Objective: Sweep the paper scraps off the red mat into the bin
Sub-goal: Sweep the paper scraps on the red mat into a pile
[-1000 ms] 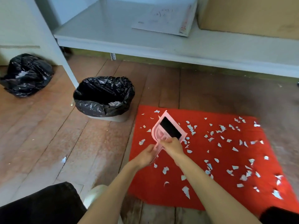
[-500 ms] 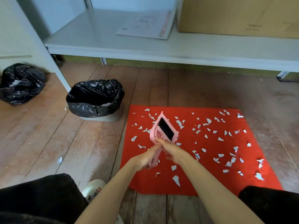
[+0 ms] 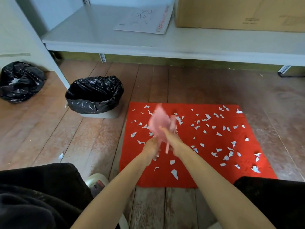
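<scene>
Hands [image 3: 151, 147] on pink dustpan [image 3: 159, 121] — lengthwise away

text: none legible | paper [image 3: 142, 20]: scrawl, blurred | box [image 3: 239, 12]: print, blurred

There is one view only, from a camera worn on the person's head. It looks forward and steeply down at the wooden floor [image 3: 49, 138]. The red mat [image 3: 214, 162] sits just right of centre, near enough that single paper scraps [image 3: 174, 174] show. Beyond the mat's far edge the white shelf [image 3: 99, 35] fills the top of the frame, and the bin [image 3: 89, 104] stands off the mat's far left corner. Both forearms [image 3: 118, 184] enter from the bottom edge toward the mat's left half. The wide lens bows straight lines near the borders.
</scene>
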